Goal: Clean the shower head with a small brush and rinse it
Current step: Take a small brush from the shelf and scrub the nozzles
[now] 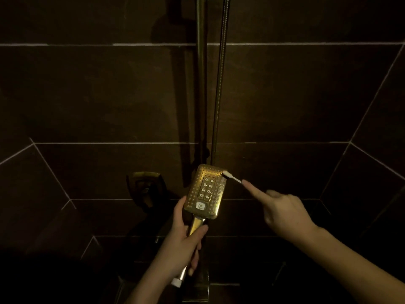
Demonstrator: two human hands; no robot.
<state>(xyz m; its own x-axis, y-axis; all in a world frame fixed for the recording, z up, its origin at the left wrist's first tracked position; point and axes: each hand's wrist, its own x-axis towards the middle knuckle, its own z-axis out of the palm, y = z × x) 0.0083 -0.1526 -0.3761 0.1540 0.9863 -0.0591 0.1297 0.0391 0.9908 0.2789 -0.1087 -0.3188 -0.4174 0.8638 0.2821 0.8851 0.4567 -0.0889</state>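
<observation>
Left hand (186, 240) at six o'clock, grasping rectangular gold metal shower head (206, 189) by its handle, spray face up, centre frame. Right hand (282, 209) at four o'clock, forefinger extended, gripping small white brush (231, 177); bristles touching head's top right corner.

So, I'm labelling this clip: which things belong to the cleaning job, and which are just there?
In the job: shower head, small brush, left hand, right hand.
Just there: metal rail, hose, wall fitting, tiled wall.

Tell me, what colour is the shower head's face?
Gold rectangular shower head, dotted with small nozzle holes; head view.
</observation>
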